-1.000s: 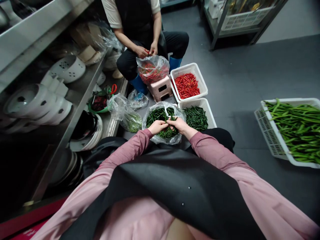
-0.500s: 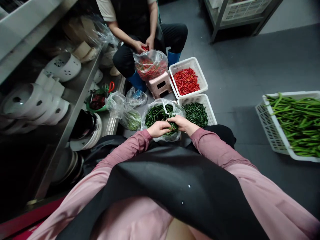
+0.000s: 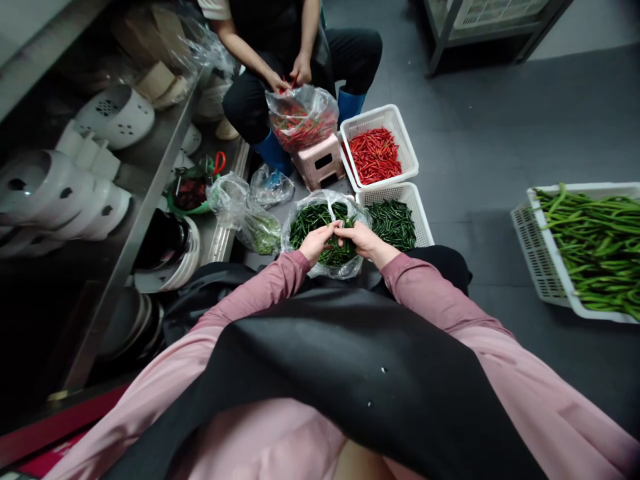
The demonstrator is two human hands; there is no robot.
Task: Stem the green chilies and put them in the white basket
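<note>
My left hand point(image 3: 315, 243) and my right hand point(image 3: 361, 239) meet over a clear plastic bag point(image 3: 306, 264) full of green chillies point(image 3: 310, 221). The fingertips of both hands pinch a single green chilli between them, just above the pile. To the right of the bag stands a white basket point(image 3: 416, 207) holding more green chillies. Behind it is a second white basket point(image 3: 380, 119) of red chillies.
A person sits opposite, their hands point(image 3: 290, 76) in a bag of red chillies point(image 3: 302, 124) on a pink stool point(image 3: 321, 168). Steel shelves point(image 3: 150, 173) with white dishes run along the left. A basket of long green beans point(image 3: 595, 247) sits at right on the grey floor.
My hands have lifted slightly and drawn together over the bag, fingertips now closed on one chilli. The view has tilted a little downward.
</note>
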